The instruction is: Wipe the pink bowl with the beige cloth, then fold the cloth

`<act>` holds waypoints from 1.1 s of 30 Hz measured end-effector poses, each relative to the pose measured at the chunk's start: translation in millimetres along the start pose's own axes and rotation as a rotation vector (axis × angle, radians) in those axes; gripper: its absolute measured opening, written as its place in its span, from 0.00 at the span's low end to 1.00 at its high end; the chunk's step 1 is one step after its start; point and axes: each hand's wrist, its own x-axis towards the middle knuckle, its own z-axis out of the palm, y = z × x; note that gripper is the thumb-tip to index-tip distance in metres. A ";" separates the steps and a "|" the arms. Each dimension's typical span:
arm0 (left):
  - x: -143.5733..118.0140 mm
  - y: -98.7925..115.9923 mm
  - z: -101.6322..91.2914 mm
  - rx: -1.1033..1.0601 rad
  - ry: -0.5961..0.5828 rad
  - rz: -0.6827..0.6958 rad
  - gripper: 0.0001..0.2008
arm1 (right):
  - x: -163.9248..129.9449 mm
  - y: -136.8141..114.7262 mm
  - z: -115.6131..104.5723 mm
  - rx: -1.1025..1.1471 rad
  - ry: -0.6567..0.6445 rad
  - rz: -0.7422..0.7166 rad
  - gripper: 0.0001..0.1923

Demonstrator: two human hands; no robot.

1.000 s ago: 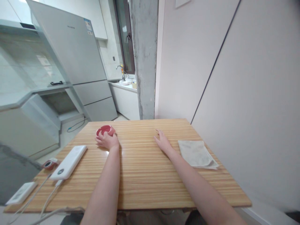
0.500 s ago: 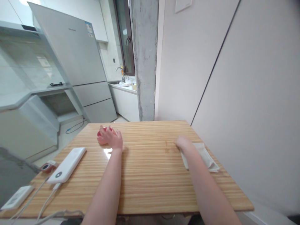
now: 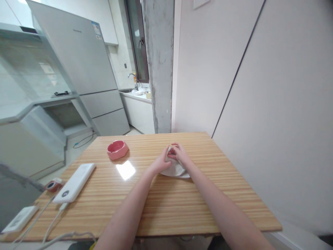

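Note:
A whitish folded cloth (image 3: 175,170) is bunched near the middle of the wooden table (image 3: 161,208), partly lifted between my two hands. My left hand (image 3: 161,163) grips its left side, thumb toward me and fingers curled over the top. From the right, my right hand (image 3: 181,155) closes on the upper part of the same cloth. The fingertips of both hands almost meet and hide some of it. A pink ashtray (image 3: 118,152) with notches in its rim stands to the left, apart from both hands.
On the left side of the table lie a white power bank (image 3: 75,184) with a cable, a small red-and-white object (image 3: 53,185) and a white power strip (image 3: 20,219). Cables run along the near left edge. A pale wall (image 3: 249,114) borders the right side.
My left hand has left the ashtray and moved right to the cloth. My right hand has brought the cloth from the table's right side to the middle, where it is now bunched.

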 end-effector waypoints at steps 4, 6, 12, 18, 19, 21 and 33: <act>-28.5 -7.3 -57.1 0.262 0.060 -0.176 0.38 | -1.1 1.9 -8.3 -0.268 0.118 -0.188 0.13; -54.4 -20.8 -91.5 0.391 0.074 -0.275 0.37 | 0.4 6.7 -14.0 -0.428 0.130 -0.243 0.11; -141.4 -66.8 -167.4 0.830 0.428 -0.463 0.30 | 9.1 25.1 -14.7 -0.568 0.048 -0.183 0.10; -141.2 -50.4 -162.2 1.203 0.621 -0.491 0.23 | 11.4 25.6 -16.2 -0.628 0.016 -0.146 0.10; -130.4 -40.2 -150.4 1.195 0.614 -0.406 0.22 | 11.3 25.0 -16.4 -0.632 0.014 -0.144 0.10; -103.2 -17.2 -119.6 1.091 0.500 -0.253 0.19 | 11.0 23.8 -16.4 -0.633 0.014 -0.142 0.10; 34.2 -11.0 21.6 0.597 0.156 -0.067 0.15 | 9.8 20.6 -12.2 -0.561 -0.093 -0.144 0.16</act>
